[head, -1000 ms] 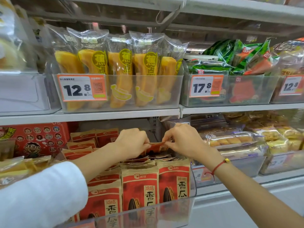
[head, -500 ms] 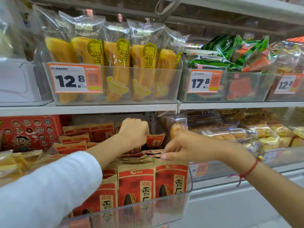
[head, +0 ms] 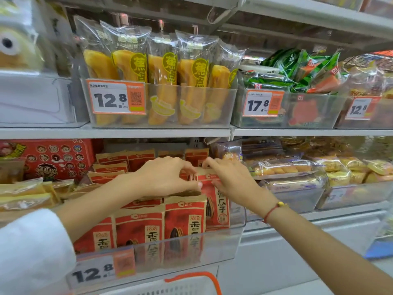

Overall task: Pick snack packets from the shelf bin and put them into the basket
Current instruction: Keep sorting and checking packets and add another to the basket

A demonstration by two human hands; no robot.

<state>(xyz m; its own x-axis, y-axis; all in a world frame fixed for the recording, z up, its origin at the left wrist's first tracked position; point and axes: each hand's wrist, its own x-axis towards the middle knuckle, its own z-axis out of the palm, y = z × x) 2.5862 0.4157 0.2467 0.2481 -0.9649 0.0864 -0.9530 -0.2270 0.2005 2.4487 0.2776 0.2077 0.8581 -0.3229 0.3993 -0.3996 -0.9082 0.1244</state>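
Picking step: your hands are on a packet in the bin.
Your left hand (head: 168, 177) and right hand (head: 231, 184) pinch the red snack packet (head: 214, 205) by its top; I think you must lift it clear of the shelf bin (head: 212, 243), then lower it to the basket (head: 191, 284).

The one camera sits on my head and looks forward and slightly down at the store shelves, close to them. My arms reach in from the near edge, and my hands (head: 197, 177) meet near the middle of the view. The clear bin (head: 212, 248) of red packets fills the near centre. The upper shelf (head: 114, 133) crosses farther up, and the basket (head: 191, 284) rim shows at the bottom edge.
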